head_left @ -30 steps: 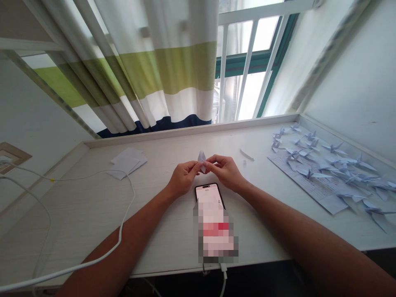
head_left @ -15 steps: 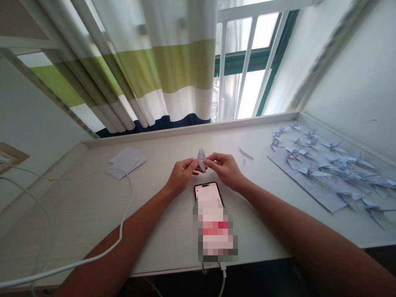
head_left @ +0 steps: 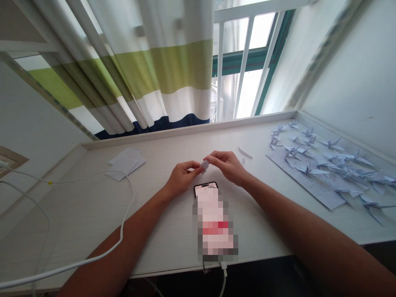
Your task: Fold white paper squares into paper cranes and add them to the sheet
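A small folded piece of white paper is pinched above the desk, just beyond the phone. My left hand grips its lower left side between thumb and fingers. From the other side, my right hand closes thumb and fingertips on its upper right edge. The fingertips hide part of the folds. Below both hands a phone lies face up, most of its screen blurred out.
Several folded paper cranes spread over the desk's right side, some on a printed sheet. Loose white papers lie at left. A white cable crosses my left forearm. A paper strip lies beyond my right hand.
The folded paper, upright and pointed before, now looks smaller and tilted. My right fingers have shifted to its upper edge, and my left hand has moved slightly right.
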The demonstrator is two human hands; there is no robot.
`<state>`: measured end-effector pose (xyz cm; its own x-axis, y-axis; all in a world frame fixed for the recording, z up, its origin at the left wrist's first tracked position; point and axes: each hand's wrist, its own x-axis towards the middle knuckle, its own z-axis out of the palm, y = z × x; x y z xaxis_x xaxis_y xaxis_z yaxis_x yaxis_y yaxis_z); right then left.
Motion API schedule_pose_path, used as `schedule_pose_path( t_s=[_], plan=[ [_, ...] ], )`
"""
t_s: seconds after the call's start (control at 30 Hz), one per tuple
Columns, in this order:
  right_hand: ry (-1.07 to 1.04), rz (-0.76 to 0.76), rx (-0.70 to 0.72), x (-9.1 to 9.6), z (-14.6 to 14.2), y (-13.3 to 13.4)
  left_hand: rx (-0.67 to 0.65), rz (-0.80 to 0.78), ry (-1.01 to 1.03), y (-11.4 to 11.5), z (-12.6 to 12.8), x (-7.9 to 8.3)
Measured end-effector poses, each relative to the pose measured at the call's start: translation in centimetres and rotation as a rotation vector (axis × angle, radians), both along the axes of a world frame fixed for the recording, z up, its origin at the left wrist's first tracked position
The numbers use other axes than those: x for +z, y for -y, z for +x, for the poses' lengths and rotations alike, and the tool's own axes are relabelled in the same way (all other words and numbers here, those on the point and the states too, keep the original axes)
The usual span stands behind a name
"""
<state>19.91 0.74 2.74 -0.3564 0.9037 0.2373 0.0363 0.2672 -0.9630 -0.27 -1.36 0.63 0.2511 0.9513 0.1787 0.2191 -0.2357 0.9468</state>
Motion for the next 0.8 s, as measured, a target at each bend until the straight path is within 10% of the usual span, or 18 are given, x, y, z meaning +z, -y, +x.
schedule_pose_path(
  t_s=[0.8],
  plan=[
    [-0.128,-0.371,0.243,0.5,2.1,-0.7,-0.029,-0.048,0.056,0.2,-0.2,0.0]
  ],
)
